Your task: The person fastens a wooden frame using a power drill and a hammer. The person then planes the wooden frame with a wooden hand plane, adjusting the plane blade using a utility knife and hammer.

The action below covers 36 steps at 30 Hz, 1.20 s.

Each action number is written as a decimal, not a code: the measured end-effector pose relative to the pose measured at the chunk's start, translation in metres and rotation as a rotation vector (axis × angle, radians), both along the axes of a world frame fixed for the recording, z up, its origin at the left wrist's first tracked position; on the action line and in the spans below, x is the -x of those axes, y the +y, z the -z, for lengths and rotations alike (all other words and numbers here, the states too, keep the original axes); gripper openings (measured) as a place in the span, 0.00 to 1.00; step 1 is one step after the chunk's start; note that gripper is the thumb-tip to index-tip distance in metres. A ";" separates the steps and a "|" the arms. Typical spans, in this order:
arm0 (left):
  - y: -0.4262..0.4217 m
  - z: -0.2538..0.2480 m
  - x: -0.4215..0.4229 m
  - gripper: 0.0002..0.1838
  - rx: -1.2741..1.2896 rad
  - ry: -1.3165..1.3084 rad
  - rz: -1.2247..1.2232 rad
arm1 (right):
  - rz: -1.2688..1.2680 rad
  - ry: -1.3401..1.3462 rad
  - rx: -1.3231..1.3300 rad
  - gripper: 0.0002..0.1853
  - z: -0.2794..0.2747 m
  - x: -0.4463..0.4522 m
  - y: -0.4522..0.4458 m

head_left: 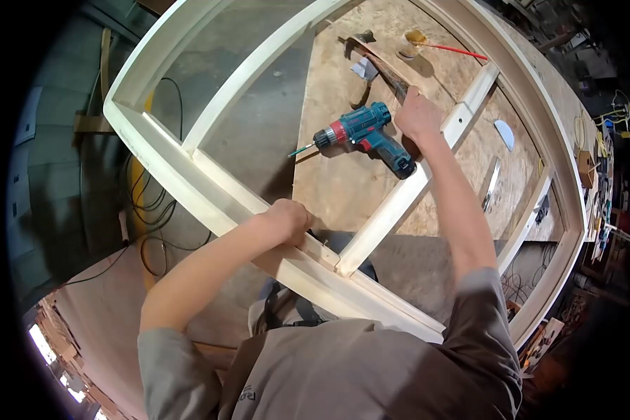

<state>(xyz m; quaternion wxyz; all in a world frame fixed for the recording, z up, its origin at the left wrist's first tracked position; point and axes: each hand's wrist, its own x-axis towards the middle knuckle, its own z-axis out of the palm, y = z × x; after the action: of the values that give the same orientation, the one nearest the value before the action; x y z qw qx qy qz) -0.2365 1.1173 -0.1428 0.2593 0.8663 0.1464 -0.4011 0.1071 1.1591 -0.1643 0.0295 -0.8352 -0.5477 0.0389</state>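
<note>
A large pale wooden frame (388,210) with crossbars lies in front of me. My left hand (289,220) is closed at its near rail, the fingers curled down and partly hidden. Farther out, my right hand (418,115) is wrapped around the handle end of a hammer (385,68), whose dark head points away to the upper left. Just left of that hand, a teal and red cordless drill (360,133) lies on its side with a bit in its chuck. The drill's battery end is close to a crossbar.
Under the frame is a plywood sheet (329,203). It carries a cup of yellowish glue (411,43) with a red-handled brush (455,51), a light blue half-round piece (504,135) and a metal strip (492,183). Black cables (162,217) trail over the floor at left.
</note>
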 end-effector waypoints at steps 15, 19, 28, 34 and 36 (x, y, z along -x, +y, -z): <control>0.003 0.028 0.018 0.20 0.011 -0.100 -0.027 | -0.033 1.585 -0.081 0.20 -0.083 0.056 -0.126; 0.009 -0.012 0.002 0.27 0.081 0.084 -0.088 | 0.199 1.181 -0.021 0.17 -0.101 0.097 -0.236; 0.007 -0.015 0.003 0.22 0.076 0.024 -0.014 | -0.484 0.818 0.062 0.14 -0.081 0.100 -0.375; 0.006 -0.017 -0.002 0.23 0.026 0.034 -0.033 | -0.469 0.710 0.222 0.14 -0.075 0.118 -0.360; 0.003 -0.014 0.003 0.24 0.037 0.032 -0.029 | -0.444 0.772 0.248 0.14 -0.078 0.120 -0.365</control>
<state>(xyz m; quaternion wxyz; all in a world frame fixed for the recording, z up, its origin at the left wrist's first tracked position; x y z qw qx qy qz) -0.2394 1.1203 -0.1285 0.2788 0.8525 0.1555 -0.4138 -0.0126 0.7939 -0.0863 0.1219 -0.6194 -0.6535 0.4176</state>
